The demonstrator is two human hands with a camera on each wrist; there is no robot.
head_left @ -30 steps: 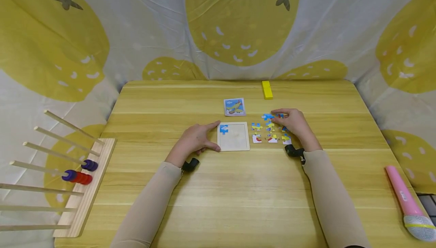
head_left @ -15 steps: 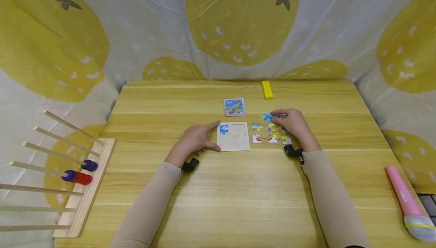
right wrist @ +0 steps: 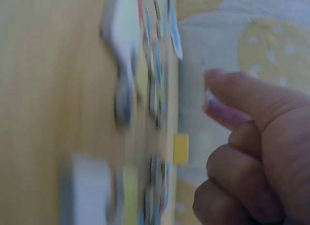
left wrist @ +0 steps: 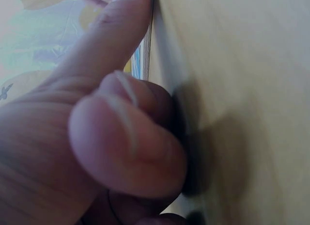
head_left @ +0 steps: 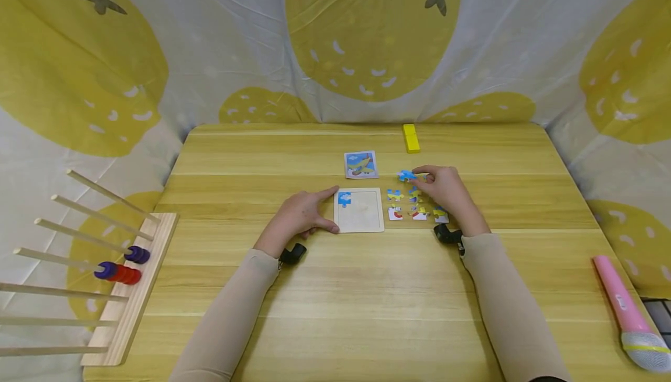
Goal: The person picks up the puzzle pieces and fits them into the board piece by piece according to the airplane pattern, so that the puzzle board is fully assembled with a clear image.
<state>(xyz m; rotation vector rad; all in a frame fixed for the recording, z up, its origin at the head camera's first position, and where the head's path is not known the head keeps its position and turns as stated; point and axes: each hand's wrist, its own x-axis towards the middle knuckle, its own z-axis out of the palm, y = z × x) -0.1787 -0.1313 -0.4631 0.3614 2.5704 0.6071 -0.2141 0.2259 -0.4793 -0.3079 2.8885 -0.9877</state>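
Note:
Between thumb and index finger, my right hand (head_left: 442, 187) pinches a blue puzzle piece (head_left: 406, 176), lifted over the far side of the loose pieces. My left hand (head_left: 301, 214) rests at the left edge of the square wooden puzzle tray (head_left: 363, 210); straight thumb and index finger touch its near and far left corners. In the left wrist view, the other fingers (left wrist: 131, 142) are curled against the table. One blue puzzle piece (head_left: 344, 198) lies in the tray's far left corner. Several loose puzzle pieces (head_left: 395, 195) lie right of the tray, some hidden under my right hand.
A picture card (head_left: 361, 165) with a yellow airplane lies beyond the tray. Farther back is a yellow block (head_left: 411, 139). A wooden peg rack (head_left: 133, 289) with purple and red rings stands at the left; a pink toy microphone (head_left: 624, 306) lies at the right edge.
My right hand has lifted the blue puzzle piece off the table and moved slightly left with it. The left hand and the tray have stayed put.

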